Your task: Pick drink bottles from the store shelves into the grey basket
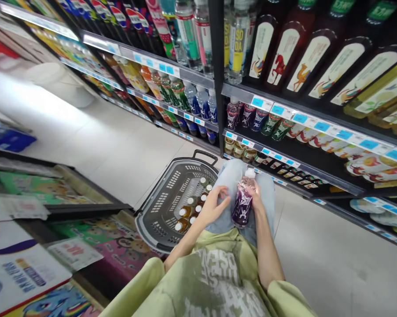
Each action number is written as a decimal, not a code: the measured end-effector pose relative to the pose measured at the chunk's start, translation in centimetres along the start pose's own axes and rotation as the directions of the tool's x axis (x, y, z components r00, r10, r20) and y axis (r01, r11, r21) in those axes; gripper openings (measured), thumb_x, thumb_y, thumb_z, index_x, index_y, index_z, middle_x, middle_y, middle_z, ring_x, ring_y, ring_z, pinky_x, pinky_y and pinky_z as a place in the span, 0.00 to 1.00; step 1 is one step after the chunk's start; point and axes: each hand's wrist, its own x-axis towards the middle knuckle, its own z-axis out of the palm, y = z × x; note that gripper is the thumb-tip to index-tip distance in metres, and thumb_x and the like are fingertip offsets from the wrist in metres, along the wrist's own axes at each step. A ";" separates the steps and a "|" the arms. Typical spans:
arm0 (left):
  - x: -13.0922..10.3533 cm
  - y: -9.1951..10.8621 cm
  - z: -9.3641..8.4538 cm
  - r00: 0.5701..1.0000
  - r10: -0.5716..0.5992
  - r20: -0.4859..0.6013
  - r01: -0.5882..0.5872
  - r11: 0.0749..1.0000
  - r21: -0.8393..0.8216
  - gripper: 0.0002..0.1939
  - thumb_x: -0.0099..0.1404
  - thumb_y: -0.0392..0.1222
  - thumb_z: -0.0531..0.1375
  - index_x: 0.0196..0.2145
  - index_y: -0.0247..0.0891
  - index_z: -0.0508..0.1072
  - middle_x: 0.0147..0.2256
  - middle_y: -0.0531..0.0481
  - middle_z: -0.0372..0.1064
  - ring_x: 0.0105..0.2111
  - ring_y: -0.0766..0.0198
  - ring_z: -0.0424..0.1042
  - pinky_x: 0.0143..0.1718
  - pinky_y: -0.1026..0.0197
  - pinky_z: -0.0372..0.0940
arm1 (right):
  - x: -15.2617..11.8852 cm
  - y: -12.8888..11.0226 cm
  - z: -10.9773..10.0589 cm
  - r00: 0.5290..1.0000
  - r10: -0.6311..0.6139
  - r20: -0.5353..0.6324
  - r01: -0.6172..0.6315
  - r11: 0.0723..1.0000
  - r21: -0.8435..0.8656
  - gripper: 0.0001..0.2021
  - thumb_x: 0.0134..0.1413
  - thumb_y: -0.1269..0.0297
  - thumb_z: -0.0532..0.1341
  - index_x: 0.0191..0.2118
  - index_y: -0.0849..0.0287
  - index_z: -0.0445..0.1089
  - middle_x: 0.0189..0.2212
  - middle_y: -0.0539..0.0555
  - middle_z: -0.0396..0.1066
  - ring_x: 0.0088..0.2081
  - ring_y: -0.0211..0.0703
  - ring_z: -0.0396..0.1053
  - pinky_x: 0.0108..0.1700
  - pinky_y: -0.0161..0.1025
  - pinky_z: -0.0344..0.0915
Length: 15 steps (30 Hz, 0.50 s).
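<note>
Upright in front of my knees is a drink bottle (243,202) with a purple label and a white cap. My right hand (256,196) is wrapped round its right side. My left hand (215,204) hovers just left of the bottle, fingers apart and slightly curled, holding nothing. Below and left of that hand, a grey shopping basket (159,185) rests on the floor. Inside it stand several small bottles (185,211) with white caps, some with amber contents; my left forearm hides part of the basket's right side.
Drink shelves (244,94) run along the far side, with dark bottles (291,48) above and similar purple-labelled bottles (233,114) lower down. At the left, a display rack (102,207) of colourful boxes stands close to the basket. A white bucket (66,83) sits farther up the aisle.
</note>
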 end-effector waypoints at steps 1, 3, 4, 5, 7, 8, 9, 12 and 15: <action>0.1 0.3 0.0 1.000 0.005 -0.008 -0.005 1.000 -0.021 0.21 0.74 0.53 0.61 0.57 0.38 0.72 0.46 0.45 0.76 0.41 0.59 0.72 0.49 0.54 0.67 | -0.3 0.1 0.1 0.999 0.007 0.036 -0.006 0.999 -0.035 0.31 0.41 0.48 0.80 0.51 0.51 0.78 0.41 0.54 0.84 0.39 0.53 0.82 0.39 0.46 0.81; 0.4 0.9 -0.1 1.000 0.021 0.014 -0.020 0.999 -0.033 0.25 0.72 0.54 0.63 0.60 0.39 0.70 0.47 0.45 0.74 0.41 0.58 0.72 0.48 0.55 0.67 | -0.8 0.4 0.5 0.993 0.028 0.117 -0.016 0.995 -0.096 0.33 0.36 0.44 0.81 0.49 0.52 0.79 0.41 0.55 0.84 0.41 0.55 0.82 0.45 0.47 0.80; 0.6 1.3 -0.3 0.999 0.024 0.032 -0.024 1.000 -0.018 0.25 0.71 0.55 0.63 0.59 0.38 0.71 0.46 0.46 0.74 0.41 0.58 0.71 0.47 0.55 0.67 | -1.2 0.5 0.8 0.986 0.040 0.162 -0.019 0.992 -0.127 0.34 0.34 0.42 0.81 0.49 0.52 0.80 0.42 0.55 0.84 0.42 0.56 0.82 0.47 0.48 0.80; 0.7 1.6 -0.5 0.999 0.019 0.050 -0.019 1.000 0.005 0.24 0.70 0.56 0.64 0.55 0.38 0.73 0.43 0.47 0.73 0.39 0.59 0.70 0.45 0.56 0.66 | -1.5 0.7 1.2 0.976 0.055 0.212 -0.021 0.987 -0.157 0.35 0.33 0.41 0.82 0.49 0.52 0.80 0.43 0.55 0.84 0.43 0.56 0.82 0.49 0.48 0.79; 0.9 2.3 -1.1 0.997 -0.020 0.072 0.017 0.999 0.049 0.18 0.69 0.57 0.63 0.43 0.38 0.75 0.36 0.50 0.71 0.35 0.61 0.67 0.40 0.58 0.63 | -2.1 1.1 2.0 0.946 0.090 0.313 -0.023 0.977 -0.212 0.38 0.30 0.40 0.82 0.50 0.51 0.81 0.45 0.54 0.83 0.47 0.57 0.81 0.53 0.49 0.77; 0.9 2.6 -1.5 0.996 -0.048 0.080 0.043 0.997 0.064 0.17 0.69 0.57 0.63 0.38 0.38 0.73 0.32 0.52 0.69 0.32 0.62 0.65 0.37 0.59 0.61 | -2.5 1.2 2.4 0.927 0.110 0.358 -0.025 0.972 -0.233 0.39 0.30 0.40 0.83 0.51 0.51 0.81 0.46 0.54 0.83 0.48 0.58 0.80 0.54 0.49 0.76; 0.8 2.7 -2.0 0.994 -0.075 0.085 0.069 0.995 0.074 0.17 0.68 0.56 0.63 0.34 0.38 0.71 0.30 0.54 0.67 0.30 0.64 0.64 0.35 0.60 0.58 | -2.8 1.2 2.8 0.910 0.127 0.395 -0.028 0.968 -0.248 0.39 0.30 0.41 0.83 0.52 0.51 0.81 0.47 0.54 0.83 0.50 0.58 0.80 0.56 0.49 0.76; 0.5 2.9 -3.2 0.991 -0.115 0.063 0.110 0.990 0.083 0.16 0.63 0.53 0.66 0.30 0.39 0.69 0.25 0.57 0.64 0.26 0.67 0.61 0.32 0.62 0.54 | -3.5 1.2 3.5 0.876 0.173 0.450 -0.056 0.964 -0.260 0.40 0.32 0.43 0.84 0.54 0.51 0.80 0.50 0.55 0.82 0.52 0.58 0.80 0.56 0.48 0.75; -0.1 2.7 -3.8 0.990 -0.143 -0.019 0.144 0.988 0.062 0.16 0.58 0.52 0.68 0.29 0.39 0.70 0.23 0.58 0.63 0.25 0.69 0.60 0.30 0.64 0.54 | -3.8 0.8 3.7 0.854 0.223 0.471 -0.130 0.966 -0.222 0.43 0.32 0.40 0.84 0.56 0.53 0.79 0.49 0.58 0.83 0.50 0.57 0.82 0.52 0.46 0.77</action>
